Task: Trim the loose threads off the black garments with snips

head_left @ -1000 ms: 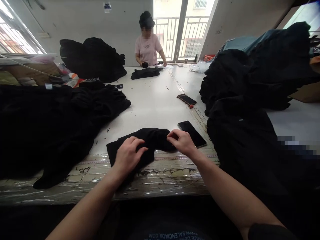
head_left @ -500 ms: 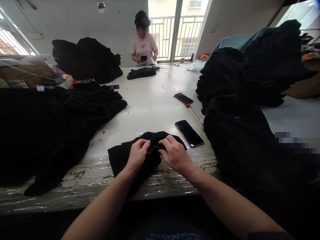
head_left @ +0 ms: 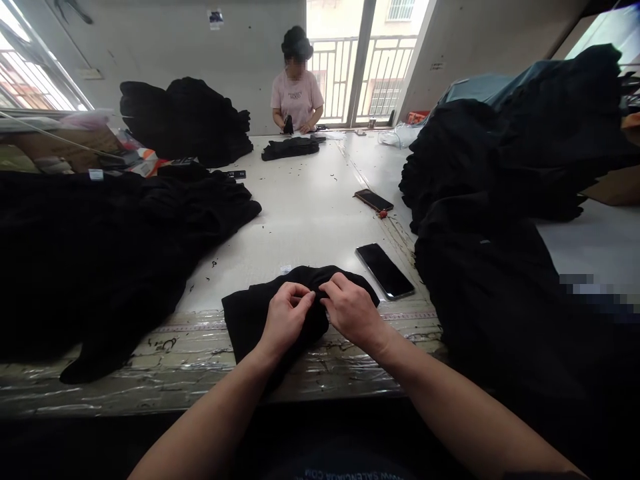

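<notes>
Left hand (head_left: 286,321), right hand (head_left: 353,313) — apparently pinching black cloth (head_left: 247,320).

Black cloth (head_left: 247,327) stands out on a white counter (head_left: 300,220), between heaps of black garments (head_left: 85,260); a black phone (head_left: 385,270) lies close by, and a co-worker (head_left: 296,100) wears a pale pink T-shirt with dark lettering.

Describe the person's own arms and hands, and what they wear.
The left hand and right hand are bare: no gloves, rings or watch. The left arm and right arm show no sleeves. A dark top with pale lettering shows below.
</notes>
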Demonstrator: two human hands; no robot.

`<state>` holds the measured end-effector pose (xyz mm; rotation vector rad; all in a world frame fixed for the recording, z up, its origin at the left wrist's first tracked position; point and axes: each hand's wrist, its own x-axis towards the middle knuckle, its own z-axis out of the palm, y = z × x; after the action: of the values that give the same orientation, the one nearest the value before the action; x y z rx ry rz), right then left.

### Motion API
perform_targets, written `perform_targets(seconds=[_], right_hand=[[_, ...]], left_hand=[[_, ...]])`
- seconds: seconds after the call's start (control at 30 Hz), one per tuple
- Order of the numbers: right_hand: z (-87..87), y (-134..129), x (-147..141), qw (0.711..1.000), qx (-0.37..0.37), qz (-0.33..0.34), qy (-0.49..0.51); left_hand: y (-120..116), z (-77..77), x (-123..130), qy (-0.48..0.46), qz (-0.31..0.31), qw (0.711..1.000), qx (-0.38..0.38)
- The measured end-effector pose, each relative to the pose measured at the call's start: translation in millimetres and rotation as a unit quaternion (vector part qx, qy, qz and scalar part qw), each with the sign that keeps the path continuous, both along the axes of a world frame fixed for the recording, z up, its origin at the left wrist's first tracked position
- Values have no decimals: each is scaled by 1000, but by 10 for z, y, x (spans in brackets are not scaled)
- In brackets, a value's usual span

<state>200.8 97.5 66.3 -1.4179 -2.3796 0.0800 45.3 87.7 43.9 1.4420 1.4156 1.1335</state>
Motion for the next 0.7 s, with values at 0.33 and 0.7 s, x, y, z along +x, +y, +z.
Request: perform_targets(seconds=[0.33, 0.7], right_hand=[[2, 196, 213, 991, -7, -43, 128], [124, 949, 438, 965, -31, -133, 223]], left_hand=[[-199, 481, -426, 45, -200, 979, -12], [520, 529, -1055, -1, 146, 989, -15]])
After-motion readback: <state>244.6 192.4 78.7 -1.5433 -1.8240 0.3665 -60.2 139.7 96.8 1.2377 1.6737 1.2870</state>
